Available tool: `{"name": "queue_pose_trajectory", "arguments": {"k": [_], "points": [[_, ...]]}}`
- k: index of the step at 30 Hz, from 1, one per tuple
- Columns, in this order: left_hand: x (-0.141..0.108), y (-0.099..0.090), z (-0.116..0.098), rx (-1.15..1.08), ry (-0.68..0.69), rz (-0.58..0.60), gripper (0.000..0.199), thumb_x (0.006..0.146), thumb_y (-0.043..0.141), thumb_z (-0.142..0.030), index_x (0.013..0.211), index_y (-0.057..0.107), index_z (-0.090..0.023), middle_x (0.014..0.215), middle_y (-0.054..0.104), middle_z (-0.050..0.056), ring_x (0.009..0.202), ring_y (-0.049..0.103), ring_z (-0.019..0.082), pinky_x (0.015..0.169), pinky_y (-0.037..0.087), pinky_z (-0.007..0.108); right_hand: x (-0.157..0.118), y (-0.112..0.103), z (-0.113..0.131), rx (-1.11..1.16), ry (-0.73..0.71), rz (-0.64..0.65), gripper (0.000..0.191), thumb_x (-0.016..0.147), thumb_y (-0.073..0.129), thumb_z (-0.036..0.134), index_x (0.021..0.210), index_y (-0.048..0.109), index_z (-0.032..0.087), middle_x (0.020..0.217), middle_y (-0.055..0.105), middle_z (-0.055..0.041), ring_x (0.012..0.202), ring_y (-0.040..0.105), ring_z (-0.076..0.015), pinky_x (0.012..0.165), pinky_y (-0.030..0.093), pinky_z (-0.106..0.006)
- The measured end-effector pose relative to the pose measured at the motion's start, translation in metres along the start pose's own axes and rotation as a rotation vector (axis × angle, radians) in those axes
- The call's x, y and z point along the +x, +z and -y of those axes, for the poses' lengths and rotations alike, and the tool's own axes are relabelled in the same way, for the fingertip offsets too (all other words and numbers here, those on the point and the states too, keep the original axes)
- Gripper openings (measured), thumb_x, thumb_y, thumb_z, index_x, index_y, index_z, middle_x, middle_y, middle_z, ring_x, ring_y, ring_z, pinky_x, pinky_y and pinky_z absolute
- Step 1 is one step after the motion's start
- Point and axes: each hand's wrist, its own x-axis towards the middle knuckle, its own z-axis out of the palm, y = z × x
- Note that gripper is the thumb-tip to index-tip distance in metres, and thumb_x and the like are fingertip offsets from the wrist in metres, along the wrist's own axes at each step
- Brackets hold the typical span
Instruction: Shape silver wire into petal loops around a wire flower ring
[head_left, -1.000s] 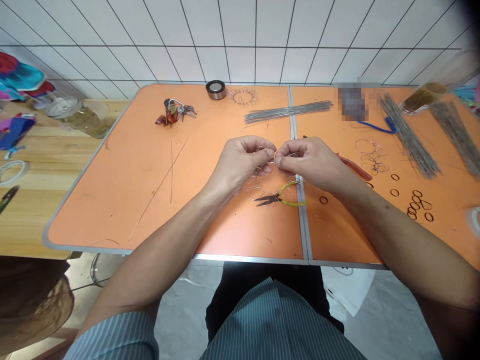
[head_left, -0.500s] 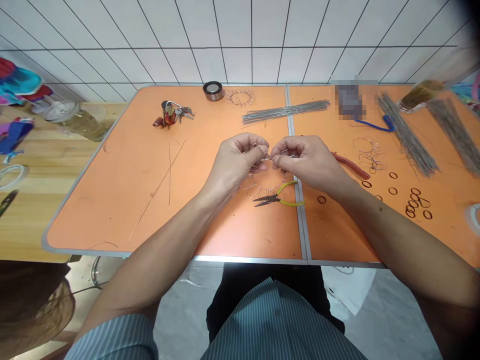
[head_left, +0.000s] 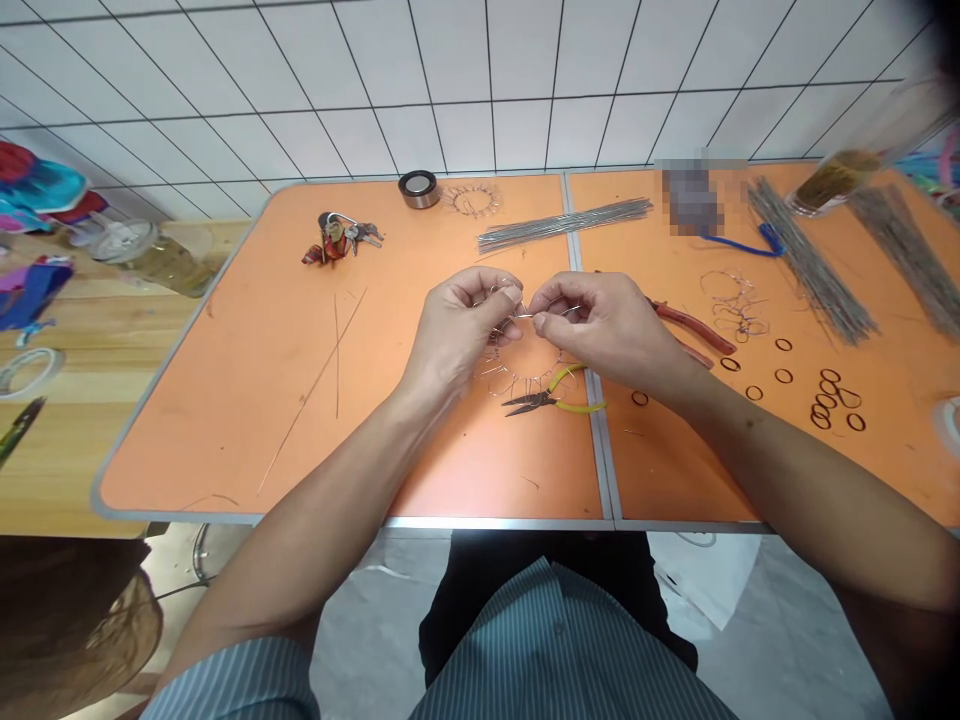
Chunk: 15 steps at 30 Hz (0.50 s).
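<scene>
Between my hands is a thin wire ring (head_left: 529,381) with small wire loops and ends sticking out around it. My left hand (head_left: 474,318) pinches its far left side between thumb and fingers. On the other side my right hand (head_left: 589,318) is closed in a pinch on the ring's wire, a small gap from the left fingertips. Just below the ring lie pliers with yellow handles (head_left: 551,398), their dark jaws pointing left. Red-handled pliers (head_left: 694,328) lie beside my right wrist, partly hidden by it.
On the orange table (head_left: 187,400) are keys (head_left: 341,238), a tape roll (head_left: 418,188), a second wire ring (head_left: 472,200) and a bundle of straight wires (head_left: 562,224). More wire bundles (head_left: 814,265) and several small dark rings (head_left: 825,400) lie right. Two long wires (head_left: 337,350) lie left.
The camera view has shifted slightly. My fingertips have drawn a little further apart along the wire; both hands keep their pinch.
</scene>
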Motion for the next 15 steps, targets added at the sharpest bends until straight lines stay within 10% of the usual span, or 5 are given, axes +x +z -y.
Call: {"name": "queue_pose_trajectory", "arguments": {"k": [15], "points": [[0.007, -0.008, 0.008, -0.058, 0.168, 0.123, 0.036, 0.079, 0.098, -0.043, 0.091, 0.071, -0.022, 0.082, 0.074, -0.002, 0.068, 0.069, 0.010, 0.070, 0.057, 0.023, -0.012, 0.000, 0.013, -0.161, -0.070, -0.111, 0.005, 0.090, 0.074, 0.018, 0.089, 0.075, 0.023, 0.079, 0.076, 0.0008, 0.074, 0.067, -0.0167, 0.068, 0.045, -0.031]]}}
